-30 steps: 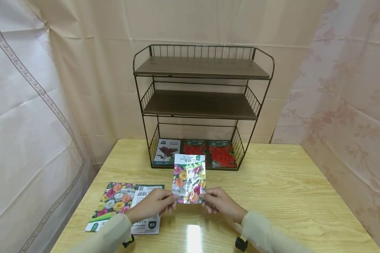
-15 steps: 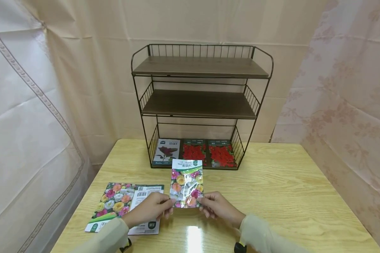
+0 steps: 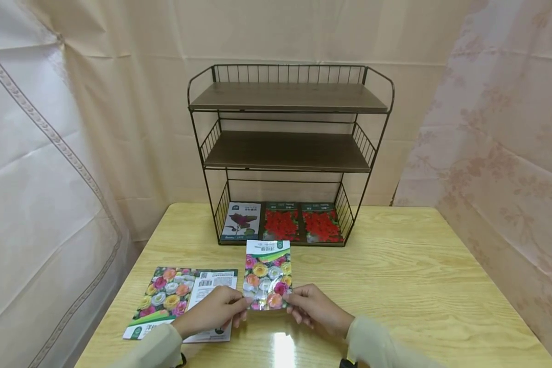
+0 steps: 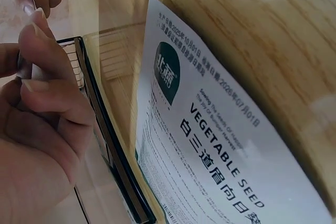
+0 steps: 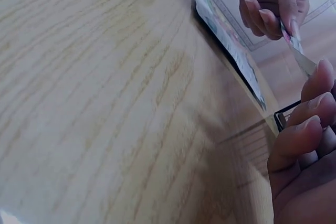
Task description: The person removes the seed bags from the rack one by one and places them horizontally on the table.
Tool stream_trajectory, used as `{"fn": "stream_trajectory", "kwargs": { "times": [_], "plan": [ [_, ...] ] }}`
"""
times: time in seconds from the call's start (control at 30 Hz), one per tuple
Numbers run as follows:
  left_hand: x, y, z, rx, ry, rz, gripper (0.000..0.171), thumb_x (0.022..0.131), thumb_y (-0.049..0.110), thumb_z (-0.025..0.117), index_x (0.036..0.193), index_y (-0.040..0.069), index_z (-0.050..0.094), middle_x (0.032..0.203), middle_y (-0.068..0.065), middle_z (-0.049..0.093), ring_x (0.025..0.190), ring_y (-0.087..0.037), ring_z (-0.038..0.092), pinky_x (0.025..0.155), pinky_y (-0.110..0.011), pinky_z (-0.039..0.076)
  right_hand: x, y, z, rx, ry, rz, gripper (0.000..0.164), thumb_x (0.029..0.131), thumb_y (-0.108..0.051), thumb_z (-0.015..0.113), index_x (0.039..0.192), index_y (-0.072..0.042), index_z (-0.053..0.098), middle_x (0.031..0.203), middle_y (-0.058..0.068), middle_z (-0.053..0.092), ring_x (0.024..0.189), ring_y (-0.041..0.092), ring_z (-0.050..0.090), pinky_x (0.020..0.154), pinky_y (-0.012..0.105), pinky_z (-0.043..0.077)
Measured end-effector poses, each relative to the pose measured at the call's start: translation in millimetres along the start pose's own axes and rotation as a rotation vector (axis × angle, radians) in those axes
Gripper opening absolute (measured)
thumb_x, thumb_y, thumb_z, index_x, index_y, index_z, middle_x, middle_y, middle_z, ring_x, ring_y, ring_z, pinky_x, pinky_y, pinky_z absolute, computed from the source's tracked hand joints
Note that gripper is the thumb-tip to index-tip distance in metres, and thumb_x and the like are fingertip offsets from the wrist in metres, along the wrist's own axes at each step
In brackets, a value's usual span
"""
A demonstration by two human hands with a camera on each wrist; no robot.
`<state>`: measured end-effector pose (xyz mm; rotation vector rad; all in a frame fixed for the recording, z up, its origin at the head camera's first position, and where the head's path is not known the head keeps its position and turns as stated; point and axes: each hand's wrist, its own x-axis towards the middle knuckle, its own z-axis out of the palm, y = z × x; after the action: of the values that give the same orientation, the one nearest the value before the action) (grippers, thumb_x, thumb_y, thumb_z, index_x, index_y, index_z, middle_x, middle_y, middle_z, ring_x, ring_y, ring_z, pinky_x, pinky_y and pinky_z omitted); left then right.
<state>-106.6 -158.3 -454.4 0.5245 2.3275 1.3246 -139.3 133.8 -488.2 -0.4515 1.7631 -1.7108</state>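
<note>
A seed packet (image 3: 268,276) printed with colourful flowers is held between both hands, its white header at the far end. My left hand (image 3: 217,309) pinches its near left corner, and my right hand (image 3: 318,311) pinches the near right corner. In the left wrist view the fingers (image 4: 50,87) of the left hand are curled, the packet mostly hidden. Beside the left hand, on the table, lie a flower-printed packet (image 3: 165,294) and a white packet with its printed back up (image 4: 210,140); the left forearm partly covers them.
A three-tier wire rack (image 3: 287,151) with dark wooden shelves stands at the back of the wooden table (image 3: 418,286). On its bottom tier lie a packet with a dark purple plant (image 3: 241,222) and two red-flower packets (image 3: 281,222) (image 3: 322,225). Curtains hang behind and at both sides.
Both hands have drawn the held packet slightly nearer and to the left. Its glare has lessened, and more of the bottom-tier packets shows behind it.
</note>
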Motion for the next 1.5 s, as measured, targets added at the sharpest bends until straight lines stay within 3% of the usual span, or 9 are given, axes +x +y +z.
{"fn": "stream_trajectory", "kwargs": {
  "times": [0.2,0.6,0.83,1.1,1.5],
  "plan": [
    [-2.9,0.1,0.5,-0.007,-0.016,-0.026,0.046,0.108,0.037,0.054,0.075,0.010,0.070,0.062,-0.002,0.065,0.040,-0.005,0.043,0.039,-0.019,0.037,-0.5,3.7,3.0,0.021,-0.005,0.034,0.035,0.103,-0.033,0.063,0.081,-0.006,0.066,0.059,-0.004,0.058,0.044,0.004,0.041,0.039,0.018,0.033],
    [-8.3,-1.5,2.1,0.091,-0.036,-0.019,0.048,0.108,0.036,0.053,0.071,0.013,0.070,0.057,0.002,0.063,0.040,-0.002,0.038,0.040,-0.018,0.029,-5.3,4.0,12.2,0.024,-0.018,0.086,0.033,0.102,-0.029,0.063,0.081,-0.004,0.066,0.059,-0.003,0.059,0.043,0.003,0.042,0.038,0.016,0.034],
    [-11.5,0.3,4.4,0.113,-0.048,-0.005,0.051,0.108,0.037,0.053,0.068,0.011,0.070,0.055,0.004,0.061,0.045,-0.007,0.049,0.053,-0.023,0.044,-8.7,3.6,15.9,0.019,-0.045,0.096,0.031,0.103,-0.025,0.061,0.081,-0.004,0.066,0.058,-0.003,0.059,0.042,0.002,0.043,0.037,0.016,0.034],
    [-13.8,-2.9,7.4,0.142,-0.063,-0.040,0.050,0.106,0.037,0.057,0.064,0.014,0.069,0.050,0.008,0.059,0.040,-0.002,0.034,0.040,-0.019,0.024,-10.7,6.9,17.9,0.012,-0.078,0.122,0.031,0.103,-0.025,0.061,0.082,-0.003,0.068,0.058,-0.003,0.060,0.041,0.002,0.045,0.036,0.016,0.035],
    [-16.1,-1.7,10.8,0.211,-0.086,-0.045,0.051,0.105,0.037,0.058,0.059,0.018,0.066,0.045,0.011,0.053,0.037,0.001,0.031,0.039,-0.020,0.022,-15.4,5.0,22.1,-0.086,-0.117,0.166,0.036,0.103,-0.027,0.061,0.077,-0.002,0.069,0.057,-0.002,0.063,0.039,0.001,0.046,0.034,0.014,0.034]
  ]
}}
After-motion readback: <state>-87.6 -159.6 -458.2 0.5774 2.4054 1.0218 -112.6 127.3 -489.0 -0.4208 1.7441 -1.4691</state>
